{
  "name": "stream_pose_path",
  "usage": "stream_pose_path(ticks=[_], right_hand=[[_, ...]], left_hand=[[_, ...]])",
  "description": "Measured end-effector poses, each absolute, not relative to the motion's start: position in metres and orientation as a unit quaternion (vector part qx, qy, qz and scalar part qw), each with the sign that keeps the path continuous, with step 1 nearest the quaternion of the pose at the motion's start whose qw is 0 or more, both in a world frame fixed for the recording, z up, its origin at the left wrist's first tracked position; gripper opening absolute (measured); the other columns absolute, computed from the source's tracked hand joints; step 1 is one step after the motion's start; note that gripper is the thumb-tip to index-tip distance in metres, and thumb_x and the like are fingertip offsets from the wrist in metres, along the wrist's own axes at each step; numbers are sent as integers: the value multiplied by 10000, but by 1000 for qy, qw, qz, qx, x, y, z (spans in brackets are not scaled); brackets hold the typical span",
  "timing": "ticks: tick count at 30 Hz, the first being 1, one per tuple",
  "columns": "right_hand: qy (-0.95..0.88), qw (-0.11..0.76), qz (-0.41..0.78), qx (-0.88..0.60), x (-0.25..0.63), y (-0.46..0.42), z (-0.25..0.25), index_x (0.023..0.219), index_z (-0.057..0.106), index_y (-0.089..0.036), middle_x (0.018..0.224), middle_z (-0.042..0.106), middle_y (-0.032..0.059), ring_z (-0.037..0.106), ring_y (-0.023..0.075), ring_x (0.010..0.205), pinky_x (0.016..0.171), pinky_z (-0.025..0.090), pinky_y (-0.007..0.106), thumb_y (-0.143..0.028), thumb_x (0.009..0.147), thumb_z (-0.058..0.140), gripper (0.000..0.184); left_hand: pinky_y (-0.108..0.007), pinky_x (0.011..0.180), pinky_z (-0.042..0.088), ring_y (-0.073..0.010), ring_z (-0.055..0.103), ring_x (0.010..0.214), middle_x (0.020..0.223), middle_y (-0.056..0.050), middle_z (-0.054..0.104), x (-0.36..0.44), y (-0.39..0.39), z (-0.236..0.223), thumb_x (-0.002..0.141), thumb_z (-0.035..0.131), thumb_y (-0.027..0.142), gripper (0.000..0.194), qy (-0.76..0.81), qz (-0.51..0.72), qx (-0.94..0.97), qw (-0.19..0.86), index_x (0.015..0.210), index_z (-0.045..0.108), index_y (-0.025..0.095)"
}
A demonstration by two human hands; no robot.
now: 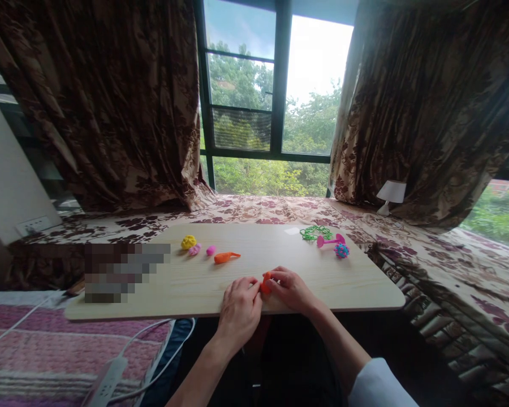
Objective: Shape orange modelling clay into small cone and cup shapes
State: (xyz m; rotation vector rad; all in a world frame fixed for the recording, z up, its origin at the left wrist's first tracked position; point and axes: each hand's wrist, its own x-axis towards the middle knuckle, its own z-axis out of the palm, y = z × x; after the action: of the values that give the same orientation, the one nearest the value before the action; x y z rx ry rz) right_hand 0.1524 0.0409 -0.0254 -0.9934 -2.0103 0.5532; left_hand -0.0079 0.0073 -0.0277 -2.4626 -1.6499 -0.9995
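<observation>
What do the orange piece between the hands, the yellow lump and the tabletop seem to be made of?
Orange piece: perhaps modelling clay or soft plastic, smooth-looking; partly covered, so unsure. Yellow lump: probably modelling clay, fairly matte, judging by its uneven, bumpy surface. Tabletop: wood or wood-look laminate, smooth, with faint grain streaks on a pale ground.
</observation>
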Motion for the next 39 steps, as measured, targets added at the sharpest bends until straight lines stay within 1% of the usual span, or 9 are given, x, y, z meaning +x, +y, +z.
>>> stream_pose_path(ticks=[5,10,16,19,23,27,29,35,39], right_hand=[[-794,408,211,-399,152,39,-26,799,642,-193,844,565,12,539,107,729,661,398,208,-243,840,466,187],[-791,410,209,-403,151,41,-28,810,645,-197,835,567,9,537,101,716,646,398,200,-242,840,463,190],[-786,414,200,-413,149,39,-28,806,654,-200,820,570,9,538,104,710,653,399,203,-261,836,472,195],[-783,414,210,-414,149,38,-26,790,656,-201,821,575,11,544,110,709,654,405,209,-292,843,460,222],[-777,421,220,-413,150,38,-24,754,648,-193,803,594,15,556,123,737,706,411,232,-315,895,341,360],[-755,447,228,-422,152,39,-24,996,620,-210,927,610,30,554,148,858,776,408,258,-295,886,366,289],[-756,450,231,-416,153,38,-25,1030,614,-211,932,604,35,558,146,836,750,419,249,-284,860,427,263],[-760,448,235,-407,153,37,-25,921,666,-217,838,595,21,555,116,714,643,423,219,-269,819,501,201],[-751,449,234,-423,153,39,-28,860,676,-210,799,598,16,554,116,698,629,421,218,-280,800,532,172]], left_hand=[[-370,987,241,-205,409,1090,1132,-62,518,0,-1,-31,775,378,149,376,-546,-297,-782,50,1123,514,192],[-355,992,232,-192,395,1119,1176,-55,506,-2,2,-31,795,375,217,376,-556,-280,-782,25,1153,488,196],[-387,1013,170,-212,353,1167,1244,-75,459,4,-3,-32,794,397,274,425,-556,-263,-788,21,1210,435,192],[-395,992,202,-221,374,1145,1211,-77,483,4,0,-30,804,405,348,410,-546,-278,-790,16,1184,462,206],[-377,907,299,-205,470,990,1037,-61,562,3,9,-25,833,347,415,341,-551,-302,-778,5,1000,583,235],[-355,865,330,-189,481,946,994,-41,564,-1,17,-22,848,325,399,329,-536,-306,-787,-10,951,604,259],[-350,869,331,-186,477,956,1004,-34,560,-6,20,-21,847,332,383,315,-521,-298,-799,-23,970,600,271],[-338,888,335,-192,473,999,1059,-33,561,-17,27,-17,818,393,374,299,-485,-295,-818,-94,995,611,270],[-334,882,349,-202,498,968,997,-47,595,-15,27,-17,785,442,405,313,-503,-346,-780,-139,980,627,244]])
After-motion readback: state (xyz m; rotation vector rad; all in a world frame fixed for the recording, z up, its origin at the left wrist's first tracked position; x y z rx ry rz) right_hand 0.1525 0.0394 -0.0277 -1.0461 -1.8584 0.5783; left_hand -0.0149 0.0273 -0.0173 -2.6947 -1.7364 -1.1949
